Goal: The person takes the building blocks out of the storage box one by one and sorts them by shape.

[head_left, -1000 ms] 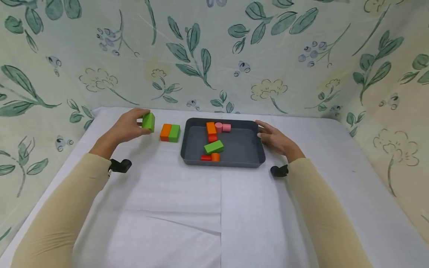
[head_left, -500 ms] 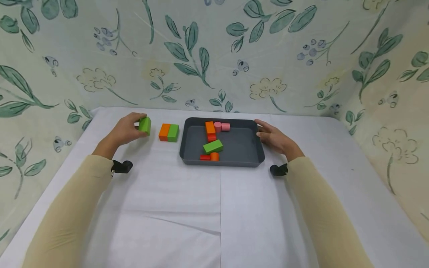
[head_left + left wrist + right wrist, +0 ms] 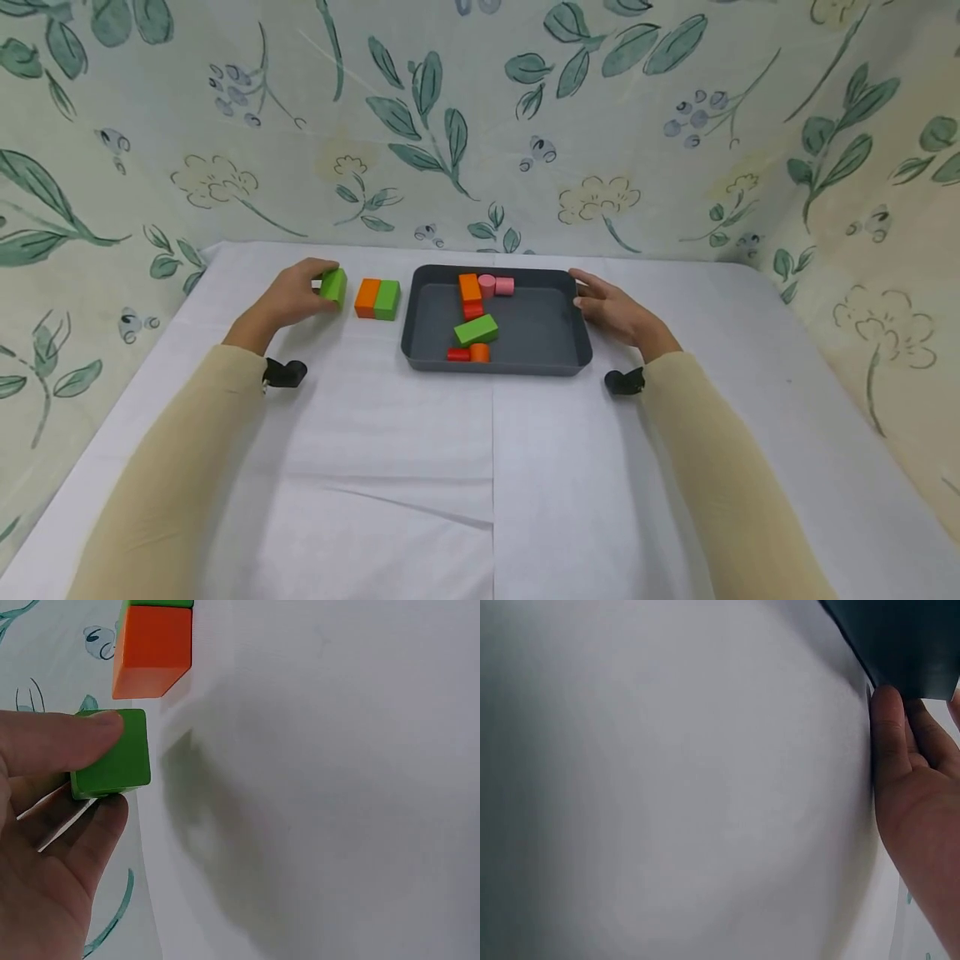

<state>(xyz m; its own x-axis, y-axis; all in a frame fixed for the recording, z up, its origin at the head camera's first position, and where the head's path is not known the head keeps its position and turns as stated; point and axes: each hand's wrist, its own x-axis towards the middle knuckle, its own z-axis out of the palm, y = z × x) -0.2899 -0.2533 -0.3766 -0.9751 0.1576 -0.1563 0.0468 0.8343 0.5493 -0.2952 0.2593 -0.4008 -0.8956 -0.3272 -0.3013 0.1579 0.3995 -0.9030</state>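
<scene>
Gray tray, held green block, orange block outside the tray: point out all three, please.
Gray tray [image 3: 543, 321]: head view, on the bare inside floor.
Held green block [image 3: 130, 759]: left wrist view, on the face toward the camera.
Orange block outside the tray [image 3: 367, 294]: head view, on its top face.

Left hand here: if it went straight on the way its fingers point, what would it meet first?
Probably the orange block, which the green block in the left hand would reach first; whether it's low enough is unclear.
</scene>
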